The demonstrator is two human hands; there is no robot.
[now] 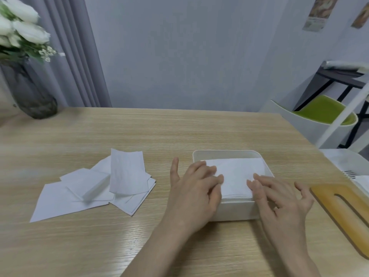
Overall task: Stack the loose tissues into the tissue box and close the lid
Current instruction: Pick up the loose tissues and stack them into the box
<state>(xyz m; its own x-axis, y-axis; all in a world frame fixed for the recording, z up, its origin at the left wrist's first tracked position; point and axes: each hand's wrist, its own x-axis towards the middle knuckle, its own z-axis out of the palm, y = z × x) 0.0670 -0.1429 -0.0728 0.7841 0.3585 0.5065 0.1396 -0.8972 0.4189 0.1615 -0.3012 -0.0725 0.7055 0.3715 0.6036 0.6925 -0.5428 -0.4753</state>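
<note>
A white tissue box point(223, 153) stands open on the wooden table, right of centre. A stack of white tissues point(235, 176) fills it up to the rim. My left hand point(196, 188) rests on the stack's left side, fingers bent over the tissues. My right hand point(279, 194) presses its fingertips on the stack's right front part, fingers spread. Several loose tissues point(95, 188) lie scattered on the table to the left of the box. The wooden lid point(343, 212), with a long slot in it, lies on the table to the right.
A dark glass vase point(34, 94) with white flowers stands at the table's far left corner. A white tray-like object point(347, 164) sits at the right edge. A green and white chair point(319, 114) stands beyond the table on the right.
</note>
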